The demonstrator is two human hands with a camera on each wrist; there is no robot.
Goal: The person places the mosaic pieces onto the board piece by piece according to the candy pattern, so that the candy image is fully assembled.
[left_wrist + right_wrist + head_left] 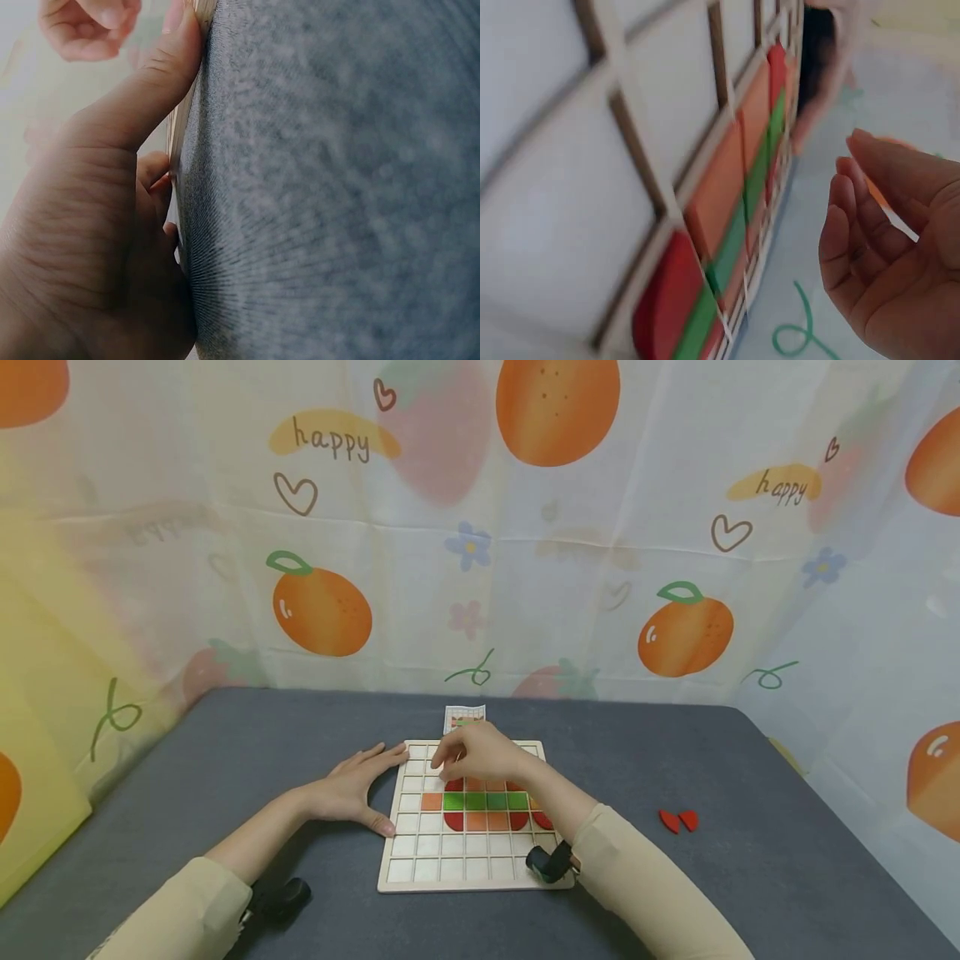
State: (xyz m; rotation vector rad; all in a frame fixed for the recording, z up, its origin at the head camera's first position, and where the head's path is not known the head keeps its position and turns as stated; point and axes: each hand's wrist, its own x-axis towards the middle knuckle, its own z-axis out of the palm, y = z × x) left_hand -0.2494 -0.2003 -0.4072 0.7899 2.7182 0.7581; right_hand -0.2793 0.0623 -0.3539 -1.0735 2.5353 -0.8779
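A pale wooden grid board lies on the table, its square cells divided by thin raised strips. Across its middle rows sit green squares, orange squares and red rounded pieces. My left hand rests spread along the board's left edge, thumb lower down and fingertips near the top corner. Over the upper rows hovers my right hand, fingers loosely bent; in the right wrist view nothing shows between thumb and fingers. My right forearm hides part of the board's right side.
Two loose red pieces lie on the dark grey table to the right. Behind the board is a small printed card with a grid pattern. A fruit-print curtain hangs at the table's back.
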